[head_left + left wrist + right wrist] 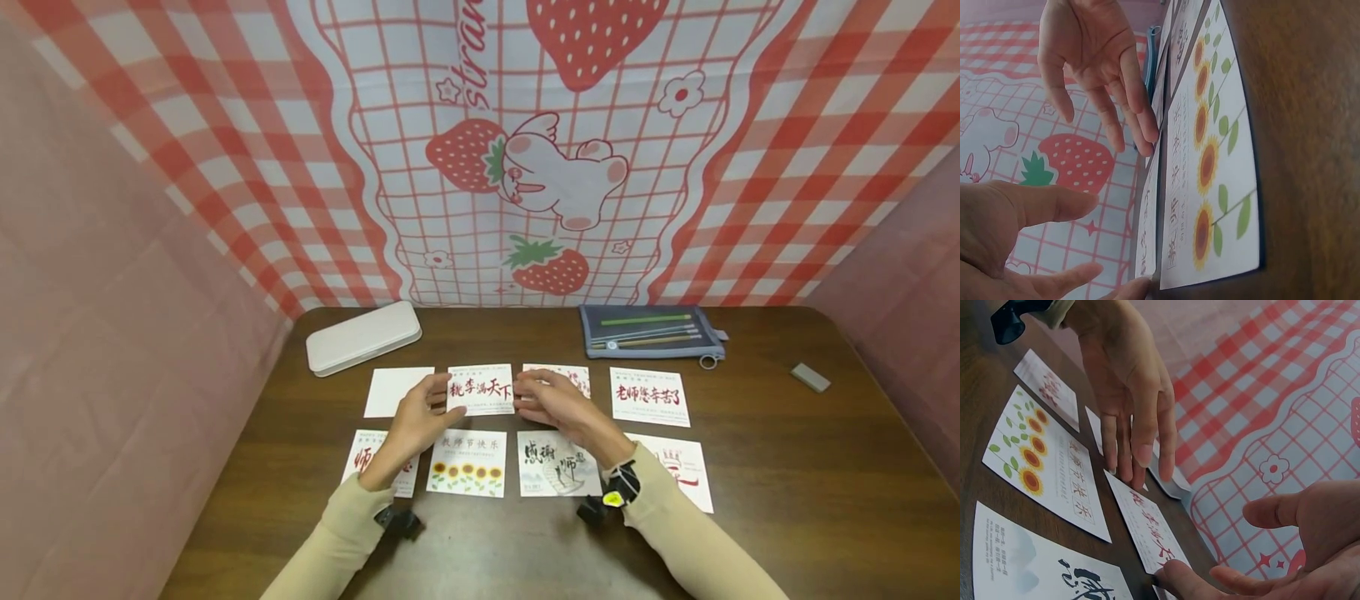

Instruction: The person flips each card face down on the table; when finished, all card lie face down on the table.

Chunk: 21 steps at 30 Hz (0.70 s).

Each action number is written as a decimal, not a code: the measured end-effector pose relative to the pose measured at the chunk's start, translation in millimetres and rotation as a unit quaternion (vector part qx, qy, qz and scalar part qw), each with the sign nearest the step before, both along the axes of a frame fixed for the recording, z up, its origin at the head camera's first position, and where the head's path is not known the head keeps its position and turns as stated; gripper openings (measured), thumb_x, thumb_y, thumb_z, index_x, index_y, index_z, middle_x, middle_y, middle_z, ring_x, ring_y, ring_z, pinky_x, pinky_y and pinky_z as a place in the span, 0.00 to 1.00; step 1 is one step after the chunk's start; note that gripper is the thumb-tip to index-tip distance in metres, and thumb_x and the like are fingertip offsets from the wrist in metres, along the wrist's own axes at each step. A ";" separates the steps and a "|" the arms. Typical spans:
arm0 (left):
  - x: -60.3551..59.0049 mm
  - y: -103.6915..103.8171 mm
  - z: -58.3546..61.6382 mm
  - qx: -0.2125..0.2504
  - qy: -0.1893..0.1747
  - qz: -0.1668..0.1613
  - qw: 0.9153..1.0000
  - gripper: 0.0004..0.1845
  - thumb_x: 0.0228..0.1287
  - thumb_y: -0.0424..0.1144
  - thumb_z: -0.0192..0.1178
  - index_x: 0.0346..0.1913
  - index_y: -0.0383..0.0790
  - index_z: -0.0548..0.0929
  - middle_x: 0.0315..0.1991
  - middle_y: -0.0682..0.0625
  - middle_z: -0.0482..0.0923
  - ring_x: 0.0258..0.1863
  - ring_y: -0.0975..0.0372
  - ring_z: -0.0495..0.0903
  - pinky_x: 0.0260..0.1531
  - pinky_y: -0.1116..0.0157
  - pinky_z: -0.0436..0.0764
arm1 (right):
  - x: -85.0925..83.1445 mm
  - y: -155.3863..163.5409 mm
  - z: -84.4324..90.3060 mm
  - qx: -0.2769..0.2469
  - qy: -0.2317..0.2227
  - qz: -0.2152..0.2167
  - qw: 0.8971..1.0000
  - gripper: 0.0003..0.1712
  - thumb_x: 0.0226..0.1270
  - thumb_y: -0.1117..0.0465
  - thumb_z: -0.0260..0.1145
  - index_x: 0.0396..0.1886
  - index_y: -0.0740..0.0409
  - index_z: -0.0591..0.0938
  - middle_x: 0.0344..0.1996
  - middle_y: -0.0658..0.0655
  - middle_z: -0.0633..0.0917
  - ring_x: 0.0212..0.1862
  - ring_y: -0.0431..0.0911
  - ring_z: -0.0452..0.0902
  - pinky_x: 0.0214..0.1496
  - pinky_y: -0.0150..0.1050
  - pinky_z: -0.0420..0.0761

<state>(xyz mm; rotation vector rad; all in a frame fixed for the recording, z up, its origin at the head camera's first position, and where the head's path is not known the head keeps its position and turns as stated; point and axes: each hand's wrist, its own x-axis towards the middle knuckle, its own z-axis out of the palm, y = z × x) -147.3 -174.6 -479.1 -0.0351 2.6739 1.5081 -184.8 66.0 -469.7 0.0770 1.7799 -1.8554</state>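
Where cards (467, 463) cover the wooden table (787, 467), strawberry cloth (525, 150) hangs behind.

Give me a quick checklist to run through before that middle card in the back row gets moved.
1. Left hand at the card's left edge, fingers straight: ok.
2. Right hand at its right edge, a fingertip on the corner: ok.
3. Card gripped by either hand: not ok, fingers only touch it.
4. Card flat on the table: ok.
5. Sunflower card in front lies apart from it: ok.
6. Card behind the right hand free of the fingers: cannot tell, partly hidden.
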 end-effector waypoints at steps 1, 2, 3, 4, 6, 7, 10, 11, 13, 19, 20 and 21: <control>0.5 0.1 -0.2 0.000 0.001 0.000 1.000 0.33 0.64 0.34 0.71 0.71 0.30 0.73 0.65 0.29 0.78 0.62 0.37 0.81 0.63 0.44 0.83 | 0.4 -0.4 -0.1 -0.001 -0.002 0.000 1.000 0.31 0.81 0.60 0.55 0.76 0.71 0.64 0.71 0.74 0.72 0.71 0.65 0.74 0.73 0.48 0.79; 0.9 0.2 -0.5 0.001 0.001 0.000 1.000 0.33 0.64 0.34 0.71 0.71 0.30 0.73 0.64 0.29 0.78 0.62 0.37 0.81 0.63 0.44 0.83 | 0.9 -0.6 0.0 -0.004 -0.002 0.004 1.000 0.31 0.81 0.61 0.55 0.76 0.72 0.64 0.72 0.74 0.72 0.72 0.65 0.74 0.73 0.48 0.79; 1.2 0.1 -0.9 0.001 0.003 -0.001 1.000 0.33 0.64 0.34 0.71 0.70 0.30 0.73 0.64 0.28 0.78 0.61 0.37 0.81 0.63 0.44 0.83 | 1.0 -0.9 -0.3 -0.005 -0.004 0.007 1.000 0.31 0.80 0.61 0.55 0.76 0.72 0.64 0.71 0.74 0.72 0.72 0.65 0.74 0.73 0.48 0.79; 1.7 0.1 -0.9 0.003 0.001 0.001 1.000 0.33 0.64 0.34 0.71 0.71 0.30 0.73 0.64 0.28 0.78 0.62 0.37 0.81 0.63 0.44 0.82 | 1.3 -1.1 -0.6 -0.007 -0.005 0.008 1.000 0.31 0.80 0.61 0.56 0.75 0.72 0.65 0.71 0.74 0.72 0.72 0.65 0.74 0.73 0.48 0.78; 2.0 -0.1 -1.6 0.004 0.005 0.002 1.000 0.33 0.64 0.34 0.71 0.70 0.30 0.73 0.63 0.28 0.78 0.61 0.37 0.81 0.63 0.44 0.82 | 1.6 -1.4 -0.9 -0.012 -0.008 0.011 1.000 0.31 0.80 0.61 0.56 0.75 0.72 0.64 0.72 0.74 0.72 0.72 0.65 0.74 0.74 0.49 0.78; 2.3 -0.2 -1.6 0.007 0.006 0.003 1.000 0.33 0.64 0.34 0.72 0.70 0.29 0.73 0.63 0.27 0.78 0.61 0.37 0.81 0.63 0.44 0.83 | 1.6 -1.4 -1.0 -0.014 -0.010 0.013 1.000 0.31 0.80 0.61 0.56 0.75 0.72 0.64 0.72 0.74 0.71 0.72 0.65 0.73 0.74 0.49 0.78; 2.3 -0.1 -1.7 0.014 0.007 0.006 1.000 0.33 0.63 0.33 0.72 0.70 0.29 0.73 0.63 0.27 0.78 0.61 0.36 0.82 0.63 0.44 0.83 | 1.5 -1.1 -1.1 -0.024 -0.011 0.016 1.000 0.31 0.80 0.61 0.55 0.76 0.73 0.63 0.73 0.75 0.70 0.73 0.66 0.72 0.75 0.50 0.77; 2.3 0.0 -1.9 0.015 0.006 0.006 1.000 0.33 0.63 0.33 0.72 0.70 0.29 0.73 0.63 0.27 0.78 0.61 0.37 0.82 0.62 0.45 0.83 | 1.4 -0.9 -1.1 -0.028 -0.011 0.017 0.999 0.32 0.80 0.61 0.54 0.76 0.74 0.62 0.73 0.76 0.69 0.74 0.67 0.71 0.74 0.50 0.77; 2.2 0.0 -1.7 0.018 0.006 0.006 1.000 0.33 0.63 0.33 0.72 0.70 0.29 0.73 0.63 0.27 0.78 0.61 0.37 0.81 0.62 0.45 0.83 | 1.3 -0.9 -1.2 -0.035 -0.013 0.017 0.999 0.32 0.81 0.61 0.53 0.77 0.74 0.61 0.73 0.76 0.68 0.73 0.68 0.71 0.73 0.50 0.79; 2.4 1.7 -0.8 0.006 0.010 0.008 1.000 0.32 0.65 0.35 0.71 0.70 0.30 0.73 0.62 0.28 0.79 0.61 0.37 0.82 0.63 0.45 0.83 | 1.9 -3.9 -1.2 -0.046 -0.020 0.009 0.999 0.32 0.82 0.60 0.52 0.77 0.72 0.59 0.73 0.76 0.68 0.71 0.69 0.72 0.64 0.46 0.86; 2.7 2.4 -0.7 0.003 0.011 0.009 1.000 0.32 0.66 0.35 0.70 0.70 0.30 0.73 0.62 0.28 0.79 0.61 0.37 0.82 0.63 0.45 0.83 | 2.3 -4.3 -0.8 -0.047 -0.020 0.007 0.999 0.32 0.82 0.60 0.51 0.77 0.73 0.59 0.73 0.77 0.67 0.71 0.69 0.72 0.63 0.46 0.87; 3.4 2.8 -0.4 0.000 0.014 0.008 1.000 0.32 0.66 0.35 0.70 0.70 0.29 0.73 0.62 0.27 0.79 0.60 0.37 0.82 0.63 0.45 0.83 | 2.5 -4.6 -0.6 -0.047 -0.022 0.005 0.999 0.32 0.83 0.60 0.51 0.77 0.73 0.59 0.73 0.77 0.67 0.71 0.69 0.72 0.63 0.46 0.87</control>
